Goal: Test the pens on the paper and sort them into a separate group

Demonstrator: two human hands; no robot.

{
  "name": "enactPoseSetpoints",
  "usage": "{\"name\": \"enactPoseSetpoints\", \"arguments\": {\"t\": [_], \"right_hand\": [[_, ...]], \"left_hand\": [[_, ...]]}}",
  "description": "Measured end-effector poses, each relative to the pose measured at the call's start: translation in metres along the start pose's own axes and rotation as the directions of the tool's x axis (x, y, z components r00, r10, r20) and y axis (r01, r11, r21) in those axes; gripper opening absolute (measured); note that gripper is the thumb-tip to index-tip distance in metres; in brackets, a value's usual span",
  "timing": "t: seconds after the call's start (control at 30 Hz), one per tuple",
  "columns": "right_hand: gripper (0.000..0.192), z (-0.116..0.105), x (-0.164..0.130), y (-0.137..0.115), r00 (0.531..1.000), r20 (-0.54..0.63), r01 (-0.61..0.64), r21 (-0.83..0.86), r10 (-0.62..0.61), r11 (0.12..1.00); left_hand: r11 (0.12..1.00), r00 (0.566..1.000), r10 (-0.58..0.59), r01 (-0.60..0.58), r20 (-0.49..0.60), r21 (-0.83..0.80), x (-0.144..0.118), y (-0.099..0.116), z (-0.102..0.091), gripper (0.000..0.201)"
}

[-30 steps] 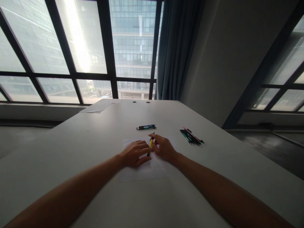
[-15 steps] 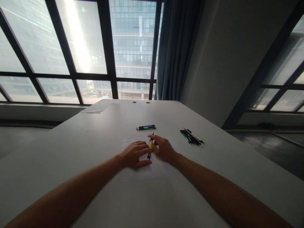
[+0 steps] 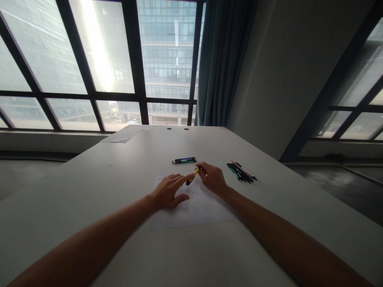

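While the right hand (image 3: pixel 213 178) pinches the upper end of a slim yellow-and-black pen (image 3: pixel 193 175) between thumb and fingertips, the left hand (image 3: pixel 169 191) rests flat and open on a white sheet of paper (image 3: pixel 197 207) lying at the centre of the pale grey table (image 3: pixel 119 175). The pen slants down toward the lower left, its dark tip just beside the left forefinger and close over the paper; whether the tip touches the sheet cannot be told. The right grip is thus clamped on the pen, the left spread with nothing in it, only pressing the sheet down.

The step in hand looks like handling or trying the pen over the paper. Any further move would call for a steady hold on the barrel and the sheet kept from sliding.

Above the hands in the frame lie a small pair of dark pens with blue and green barrels (image 3: pixel 184 160), and to the right of centre a fanned bundle of dark pens (image 3: pixel 241 171), both well apart from the grip. Loose papers (image 3: pixel 127 133) lie at the table's far edge, by the window.
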State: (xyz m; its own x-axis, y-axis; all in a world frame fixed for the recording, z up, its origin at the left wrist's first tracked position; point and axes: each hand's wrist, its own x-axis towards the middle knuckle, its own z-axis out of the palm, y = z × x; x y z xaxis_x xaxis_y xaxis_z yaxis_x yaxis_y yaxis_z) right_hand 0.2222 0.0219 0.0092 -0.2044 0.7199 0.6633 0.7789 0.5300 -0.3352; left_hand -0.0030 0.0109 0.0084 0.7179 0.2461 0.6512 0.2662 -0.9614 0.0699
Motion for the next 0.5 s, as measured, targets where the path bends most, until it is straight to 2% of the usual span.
{"name": "enactPoseSetpoints", "arguments": {"t": [0.1, 0.2, 0.27, 0.33, 0.4, 0.5], "right_hand": [[0.031, -0.010, 0.008, 0.018, 0.996, -0.050, -0.071, 0.015, 0.071, 0.997], [0.040, -0.015, 0.013, 0.033, 0.975, -0.056, -0.202, 0.191, 0.216, 0.961], [0.035, -0.015, 0.014, 0.039, 0.944, 0.036, -0.320, 0.349, 0.328, 0.881], [0.031, -0.014, 0.013, 0.041, 0.909, 0.177, -0.415, 0.456, 0.377, 0.787], [0.028, -0.013, 0.012, 0.042, 0.884, 0.291, -0.466, 0.513, 0.365, 0.721], [0.026, -0.011, 0.010, 0.045, 0.866, 0.372, -0.498, 0.575, 0.334, 0.649]], "left_hand": [[0.991, 0.992, -0.122, 0.123, -0.024, 0.058, -0.001, -0.003, 0.003, 0.044], [0.975, 0.980, -0.198, 0.195, 0.025, 0.103, -0.002, -0.005, 0.005, 0.034], [0.968, 0.969, -0.232, 0.222, 0.082, 0.112, -0.002, -0.005, 0.007, 0.032], [0.960, 0.953, -0.269, 0.254, 0.139, 0.114, -0.002, -0.006, 0.008, 0.030], [0.954, 0.940, -0.292, 0.274, 0.175, 0.118, -0.002, -0.006, 0.009, 0.029], [0.954, 0.939, -0.292, 0.272, 0.184, 0.127, -0.003, -0.007, 0.010, 0.029]]}}
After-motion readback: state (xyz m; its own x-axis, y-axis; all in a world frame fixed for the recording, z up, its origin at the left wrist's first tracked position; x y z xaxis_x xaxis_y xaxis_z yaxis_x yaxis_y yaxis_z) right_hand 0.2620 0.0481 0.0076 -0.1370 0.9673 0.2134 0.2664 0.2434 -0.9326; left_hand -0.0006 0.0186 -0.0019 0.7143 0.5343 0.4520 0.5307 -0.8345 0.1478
